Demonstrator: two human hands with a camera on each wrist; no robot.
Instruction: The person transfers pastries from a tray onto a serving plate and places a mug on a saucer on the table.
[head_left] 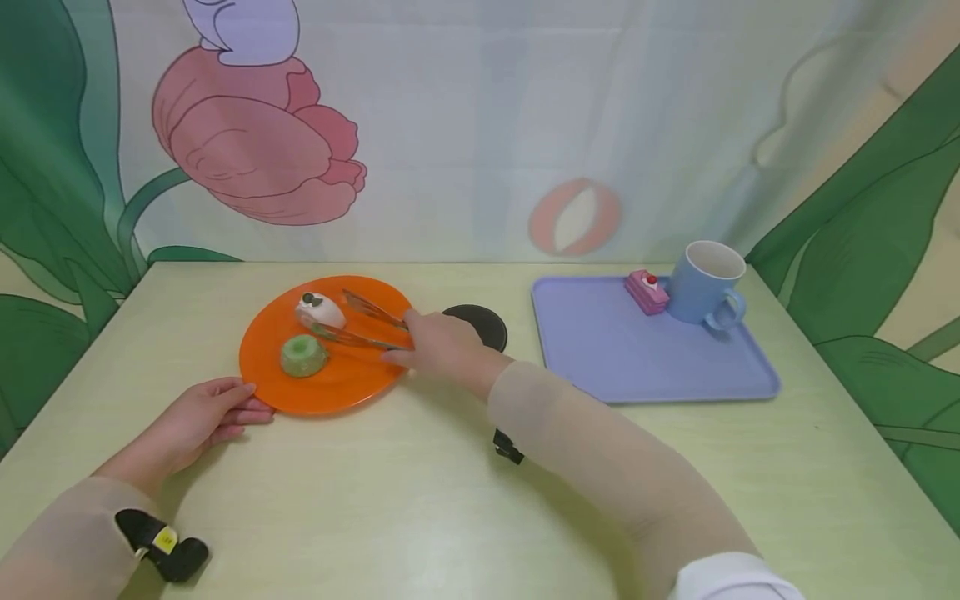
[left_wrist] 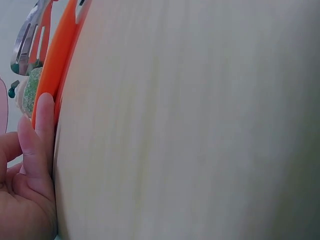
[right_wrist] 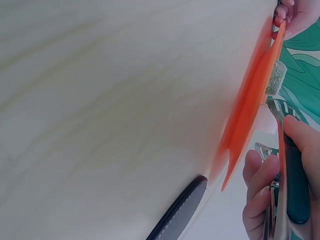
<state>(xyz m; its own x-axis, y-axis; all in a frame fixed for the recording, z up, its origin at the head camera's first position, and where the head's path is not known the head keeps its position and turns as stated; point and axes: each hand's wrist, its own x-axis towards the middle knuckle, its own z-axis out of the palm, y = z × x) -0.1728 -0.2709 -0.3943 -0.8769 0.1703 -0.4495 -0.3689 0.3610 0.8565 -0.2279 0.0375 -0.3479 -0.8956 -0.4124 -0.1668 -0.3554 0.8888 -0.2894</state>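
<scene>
At the rim of an orange plate [head_left: 352, 385], my left hand [head_left: 197, 419] pinches the near left edge, thumb uppermost. A pair of metal tongs [head_left: 375, 312] with dark handles [right_wrist: 297, 175] is gripped in my right hand [head_left: 448, 346]. The tongs' two arms are spread apart over the plate, one tip beside a white rounded dessert [head_left: 326, 311] with a dark green topping. Whether that tip touches the dessert, I cannot tell. Nearer to me on the plate sits a green ring-topped jelly [head_left: 303, 357], sugary-looking in the left wrist view.
Partly behind my right hand lies a round black coaster [head_left: 486, 325]. To the right, a lavender tray [head_left: 600, 354] carries a pink cake slice [head_left: 645, 293] and, at its far right corner, a blue mug [head_left: 688, 287]. A printed curtain [head_left: 450, 150] hangs along the table's back edge.
</scene>
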